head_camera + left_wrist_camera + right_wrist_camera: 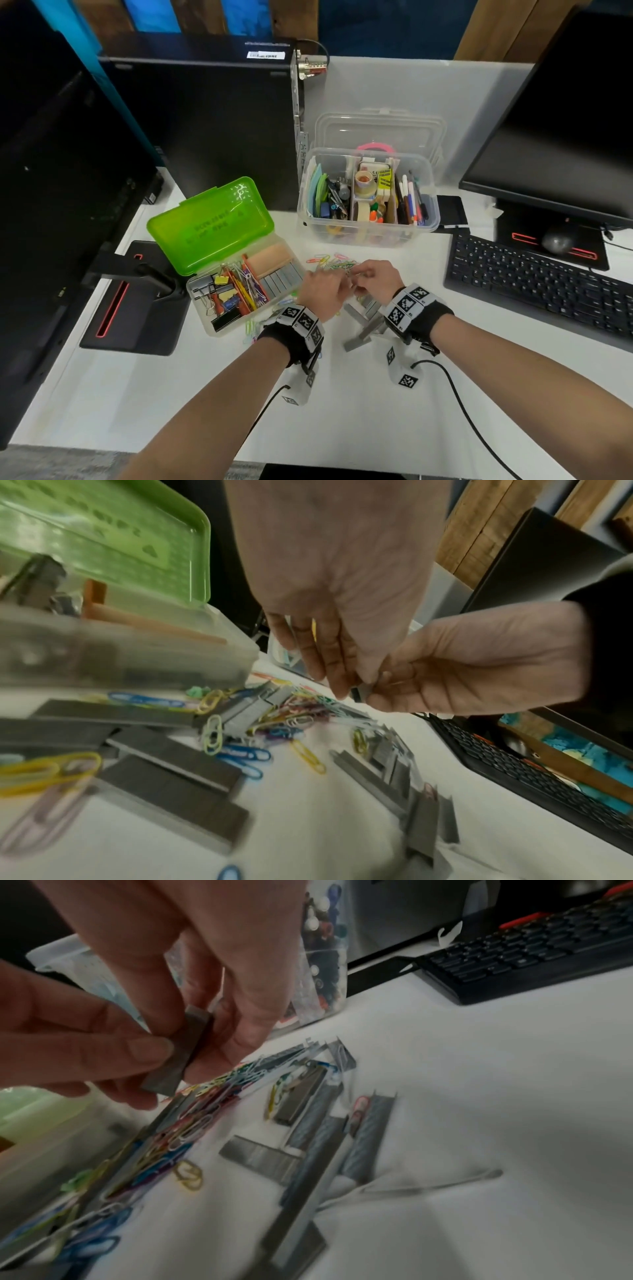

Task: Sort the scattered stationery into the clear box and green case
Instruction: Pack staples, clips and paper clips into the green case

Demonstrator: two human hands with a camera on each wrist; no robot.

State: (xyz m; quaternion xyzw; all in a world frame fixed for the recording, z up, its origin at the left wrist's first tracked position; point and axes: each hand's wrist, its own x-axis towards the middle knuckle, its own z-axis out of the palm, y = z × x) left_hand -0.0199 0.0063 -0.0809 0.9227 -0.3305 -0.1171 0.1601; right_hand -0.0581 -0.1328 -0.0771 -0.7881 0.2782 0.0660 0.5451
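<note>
My left hand (322,291) and right hand (371,279) pinch one staple strip (181,1056); the green case (219,240) is part-filled, with paper clips (334,262) left on the counter (376,411).

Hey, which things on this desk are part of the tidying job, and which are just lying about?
Job: staple strip pinched by both hands, loose paper clips, staple strips, green case, clear box.
Lying about: keyboard, mouse, monitors.

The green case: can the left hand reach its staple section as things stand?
Probably yes: the green case stands open beside the left hand, nothing between them. But both hands are pinching a staple strip.
</note>
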